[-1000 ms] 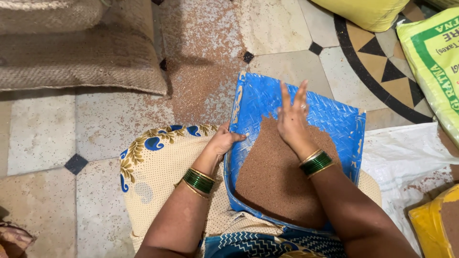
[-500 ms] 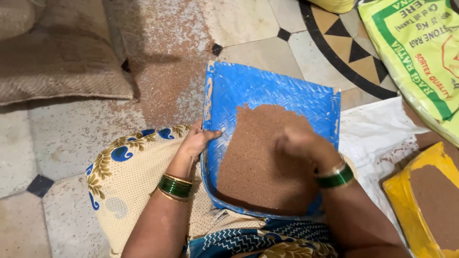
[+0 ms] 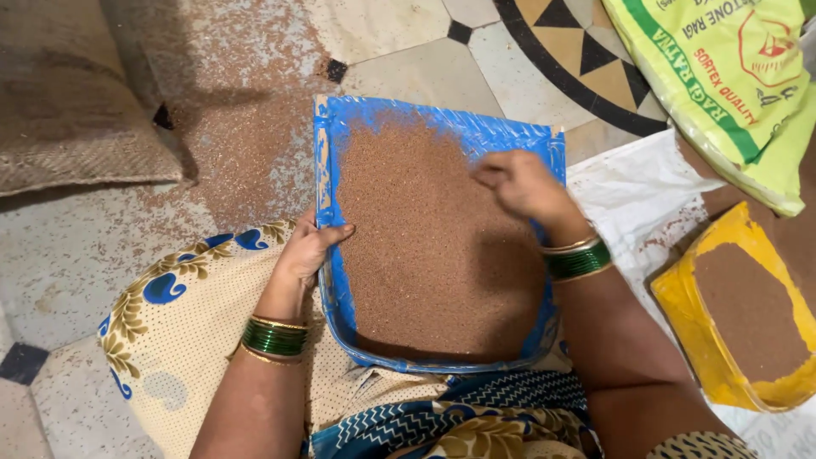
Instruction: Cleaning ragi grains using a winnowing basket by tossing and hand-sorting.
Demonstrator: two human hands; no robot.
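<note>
Blue winnowing tray (image 3: 327,170) of reddish-brown grain (image 3: 425,246), resting on the lap.

We see the grain spread in an even layer over most of the tray; sorting appears under way, with nearly all of it left. The left hand (image 3: 308,251) grips the tray's left rim; the right hand (image 3: 518,183) pinches, fingers curled, at the far edge. Spilled grain dusts the floor (image 3: 238,144); a yellow bag (image 3: 748,314) lies nearby.

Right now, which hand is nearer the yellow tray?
Right. The right hand is over the grain near the blue tray's far right side, toward the yellow tray; the left hand grips its left rim.
</note>
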